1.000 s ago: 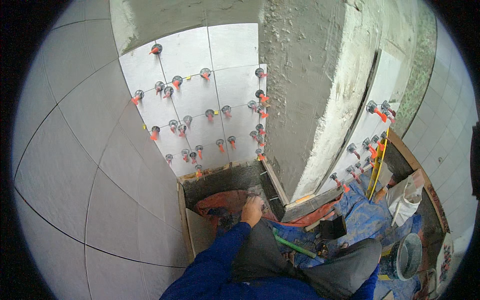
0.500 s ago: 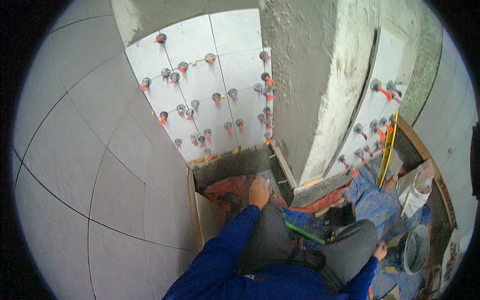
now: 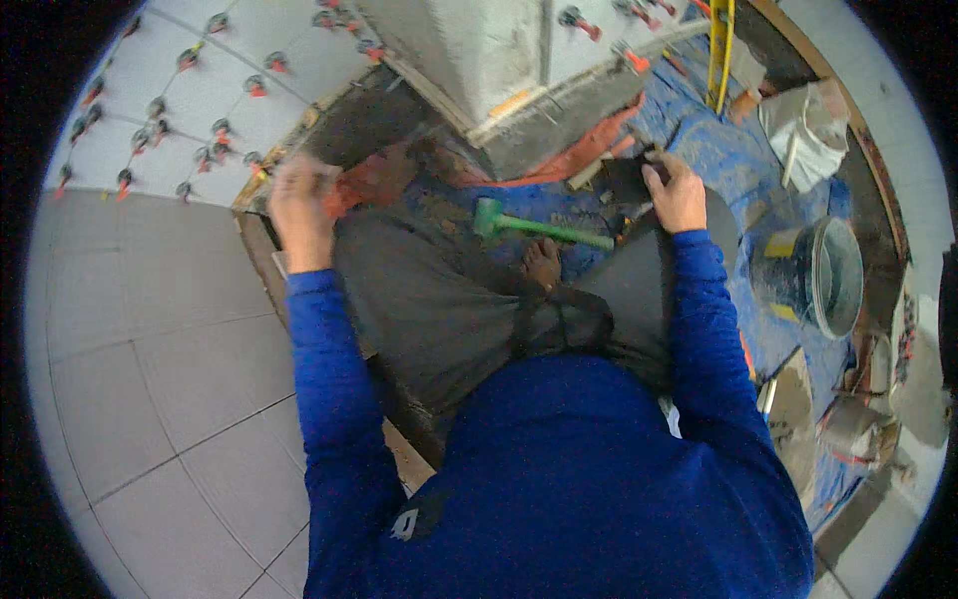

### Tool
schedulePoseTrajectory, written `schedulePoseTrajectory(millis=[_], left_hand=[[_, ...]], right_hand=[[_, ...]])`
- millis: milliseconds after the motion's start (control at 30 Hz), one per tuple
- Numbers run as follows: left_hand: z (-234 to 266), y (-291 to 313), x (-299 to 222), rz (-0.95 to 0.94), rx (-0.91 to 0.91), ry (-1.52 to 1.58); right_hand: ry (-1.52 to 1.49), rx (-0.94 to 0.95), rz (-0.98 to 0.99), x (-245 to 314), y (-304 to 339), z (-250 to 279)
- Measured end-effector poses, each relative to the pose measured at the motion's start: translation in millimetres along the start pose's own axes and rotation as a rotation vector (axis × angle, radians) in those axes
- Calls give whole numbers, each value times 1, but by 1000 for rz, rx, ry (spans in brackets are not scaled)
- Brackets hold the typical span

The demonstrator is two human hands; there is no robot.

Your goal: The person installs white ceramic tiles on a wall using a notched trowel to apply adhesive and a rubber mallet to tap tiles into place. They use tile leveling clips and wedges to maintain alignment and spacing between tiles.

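My left hand [image 3: 299,200] is blurred by motion, its fingers curled, just left of an orange-red patch [image 3: 361,180] at the foot of the white tiled floor [image 3: 200,90]. Whether it holds anything I cannot tell. My right hand [image 3: 681,195] grips the edge of a dark flat object [image 3: 621,182] on the blue sheet [image 3: 718,170]. A green-handled mallet [image 3: 544,230] lies between the hands, above my bare foot [image 3: 544,262]. Both sleeves are blue, and dark trousers cover my knees.
A grey plastered pillar [image 3: 479,50] rises ahead. Red tile-levelling clips [image 3: 222,130] dot the white tiles. On the right are a dark bucket [image 3: 818,275], a crumpled white bag [image 3: 808,120] and a yellow strip [image 3: 720,50]. Grey floor tiles [image 3: 150,379] lie to the left.
The view has dropped down and closer over my lap. My left hand has drawn back left from the orange patch, and my right hand has reached the dark flat object.
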State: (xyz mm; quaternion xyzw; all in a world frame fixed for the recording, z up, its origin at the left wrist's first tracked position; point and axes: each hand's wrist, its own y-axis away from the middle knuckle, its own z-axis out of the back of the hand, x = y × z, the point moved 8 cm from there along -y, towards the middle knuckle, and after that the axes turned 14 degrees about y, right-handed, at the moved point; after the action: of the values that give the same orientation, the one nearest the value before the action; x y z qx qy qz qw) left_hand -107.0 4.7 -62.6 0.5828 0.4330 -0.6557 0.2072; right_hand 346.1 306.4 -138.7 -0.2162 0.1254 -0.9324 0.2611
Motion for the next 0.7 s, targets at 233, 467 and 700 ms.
schedulePoseTrajectory(millis=[233, 467, 700], left_hand=[[1, -10, -55, 150, -31, 189], [11, 0, -94, 104, -54, 216], [-13, 31, -27, 138, -282, 249]], right_hand=[[-157, 83, -162, -24, -2, -4], [-196, 152, -196, -44, -10, -30], [173, 337, -16, -36, -7, -71]])
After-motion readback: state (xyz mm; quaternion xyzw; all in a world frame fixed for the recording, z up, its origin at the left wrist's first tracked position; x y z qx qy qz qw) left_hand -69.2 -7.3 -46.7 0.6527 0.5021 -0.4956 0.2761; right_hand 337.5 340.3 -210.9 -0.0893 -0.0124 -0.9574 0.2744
